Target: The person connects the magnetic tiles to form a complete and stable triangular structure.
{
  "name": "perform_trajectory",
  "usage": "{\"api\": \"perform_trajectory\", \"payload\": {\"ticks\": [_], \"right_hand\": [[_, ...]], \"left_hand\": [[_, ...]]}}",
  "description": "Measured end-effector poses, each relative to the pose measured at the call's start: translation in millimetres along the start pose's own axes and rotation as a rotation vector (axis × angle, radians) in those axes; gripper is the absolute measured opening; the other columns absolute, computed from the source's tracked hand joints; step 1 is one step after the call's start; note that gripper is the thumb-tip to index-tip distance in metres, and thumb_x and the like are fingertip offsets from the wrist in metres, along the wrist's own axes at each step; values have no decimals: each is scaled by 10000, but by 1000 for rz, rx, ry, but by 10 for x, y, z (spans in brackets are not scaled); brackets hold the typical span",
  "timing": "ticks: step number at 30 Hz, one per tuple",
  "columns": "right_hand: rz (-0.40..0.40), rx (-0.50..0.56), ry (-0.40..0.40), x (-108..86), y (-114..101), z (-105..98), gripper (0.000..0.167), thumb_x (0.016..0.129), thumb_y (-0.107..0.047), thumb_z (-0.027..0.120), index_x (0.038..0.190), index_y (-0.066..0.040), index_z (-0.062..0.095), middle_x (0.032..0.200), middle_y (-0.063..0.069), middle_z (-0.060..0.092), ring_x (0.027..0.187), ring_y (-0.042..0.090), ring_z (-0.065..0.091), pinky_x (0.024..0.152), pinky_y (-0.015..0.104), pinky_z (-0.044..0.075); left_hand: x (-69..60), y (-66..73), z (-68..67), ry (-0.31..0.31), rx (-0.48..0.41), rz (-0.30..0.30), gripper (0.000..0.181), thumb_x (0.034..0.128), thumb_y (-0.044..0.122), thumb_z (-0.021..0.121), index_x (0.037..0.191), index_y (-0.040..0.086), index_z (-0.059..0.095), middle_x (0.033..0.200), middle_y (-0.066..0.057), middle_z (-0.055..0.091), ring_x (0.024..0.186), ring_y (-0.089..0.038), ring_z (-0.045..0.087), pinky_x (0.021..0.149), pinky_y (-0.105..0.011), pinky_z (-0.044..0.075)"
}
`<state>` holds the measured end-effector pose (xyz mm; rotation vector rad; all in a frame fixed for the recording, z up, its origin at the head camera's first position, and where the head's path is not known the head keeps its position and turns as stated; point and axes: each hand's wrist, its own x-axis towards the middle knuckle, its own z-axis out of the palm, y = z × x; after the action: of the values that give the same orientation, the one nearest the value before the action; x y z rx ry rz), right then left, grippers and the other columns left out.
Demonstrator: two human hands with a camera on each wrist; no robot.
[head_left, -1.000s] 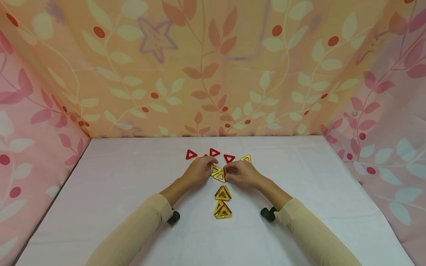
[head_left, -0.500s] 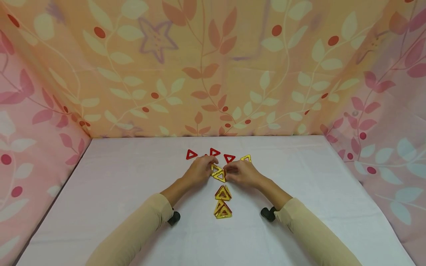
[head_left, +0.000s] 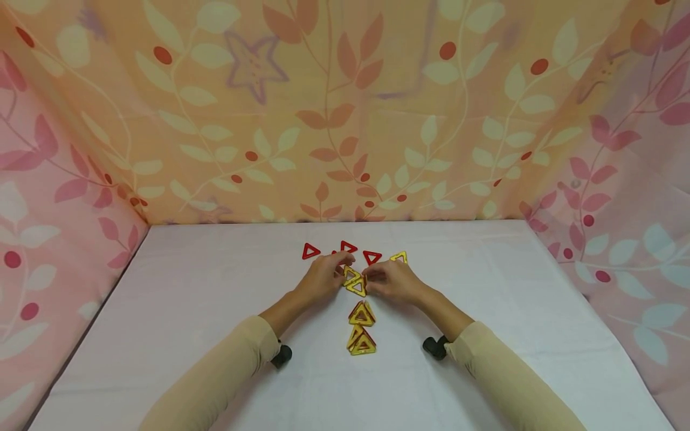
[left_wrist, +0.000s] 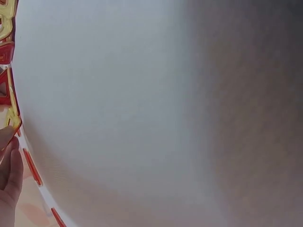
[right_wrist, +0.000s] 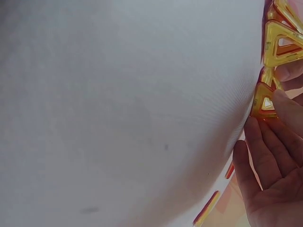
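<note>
Between the two hands, yellow triangular frames (head_left: pixel 358 288) with some red parts stand joined in the middle of the table. My left hand (head_left: pixel 321 278) pinches their left side with thumb and fingers; in the left wrist view its fingers (left_wrist: pixel 14 165) meet a yellow corner (left_wrist: pixel 13 120). From the other side my right hand (head_left: pixel 393 280) pinches them, and the right wrist view shows its thumb on a yellow triangle (right_wrist: pixel 266 101). Nearer the body are two small clusters of yellow and red triangles, one (head_left: pixel 362 313) behind the other (head_left: pixel 362 341).
Flat red triangles (head_left: pixel 310 251) (head_left: pixel 372 257) and one yellow triangle (head_left: pixel 399 257) lie behind the hands; another red one is partly hidden by the left hand. Patterned cloth (head_left: pixel 334 120) rises along the table's back and sides. A white cloth (head_left: pixel 188 287) covers the table.
The yellow triangles between the hands have shifted very slightly; both hands stay where they were, around them.
</note>
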<state>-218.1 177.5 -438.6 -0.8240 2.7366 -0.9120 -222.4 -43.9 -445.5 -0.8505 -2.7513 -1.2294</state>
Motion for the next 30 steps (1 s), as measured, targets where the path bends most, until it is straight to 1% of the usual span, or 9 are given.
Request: {"api": "perform_trajectory", "payload": {"ticks": [3, 8, 13, 15, 19, 22, 30], "right_hand": [[3, 0, 0, -4, -2, 2, 307, 890, -151, 751, 1178, -52, 713, 1105, 21, 737, 1072, 177, 678, 985, 442, 482], [2, -5, 6, -7, -7, 1, 304, 884, -149, 756, 1171, -54, 716, 1095, 17, 739, 1064, 171, 681, 980, 442, 484], [-2, -10, 5, -5, -12, 0, 303, 882, -141, 757, 1168, -49, 718, 1086, 20, 741, 1051, 164, 686, 970, 437, 492], [1, -5, 5, -4, -18, -4, 303, 881, -139, 756, 1168, -48, 718, 1085, 20, 741, 1049, 163, 686, 969, 436, 492], [0, -18, 9, 0, -25, -9, 302, 879, -146, 759, 1164, -50, 722, 1081, 17, 743, 1055, 173, 684, 967, 442, 490], [3, -31, 8, 6, -23, -6, 304, 879, -154, 760, 1165, -57, 723, 1088, 12, 742, 1071, 176, 677, 974, 437, 485], [28, -36, 4, 7, -17, 5, 314, 879, -169, 764, 1172, -61, 726, 1103, 9, 740, 1107, 200, 662, 990, 452, 471]], "left_hand": [[-6, 4, -2, 12, -8, 14, 363, 849, -88, 714, 1190, 9, 634, 1160, -123, 702, 937, -235, 691, 866, -367, 562], [-1, 14, -12, 29, -26, 21, 339, 858, -84, 707, 1178, 5, 640, 1112, -116, 717, 919, -236, 699, 856, -374, 564], [14, 19, -6, 22, -51, 21, 382, 854, -100, 696, 1215, 6, 625, 1085, -144, 721, 883, -217, 707, 835, -360, 572], [16, 28, -6, 23, -52, 24, 390, 850, -100, 701, 1218, 2, 622, 1047, -141, 726, 875, -212, 709, 825, -350, 575], [16, 49, -12, 12, -59, 47, 368, 839, -94, 723, 1186, -14, 628, 952, -129, 731, 861, -207, 707, 810, -346, 576], [9, 65, -18, 1, -58, 60, 343, 837, -87, 730, 1159, -17, 636, 920, -122, 733, 850, -206, 706, 804, -358, 575], [7, 79, -9, -29, -44, 36, 326, 853, -78, 715, 1161, -1, 643, 926, -92, 729, 868, -196, 700, 830, -358, 564]]}}
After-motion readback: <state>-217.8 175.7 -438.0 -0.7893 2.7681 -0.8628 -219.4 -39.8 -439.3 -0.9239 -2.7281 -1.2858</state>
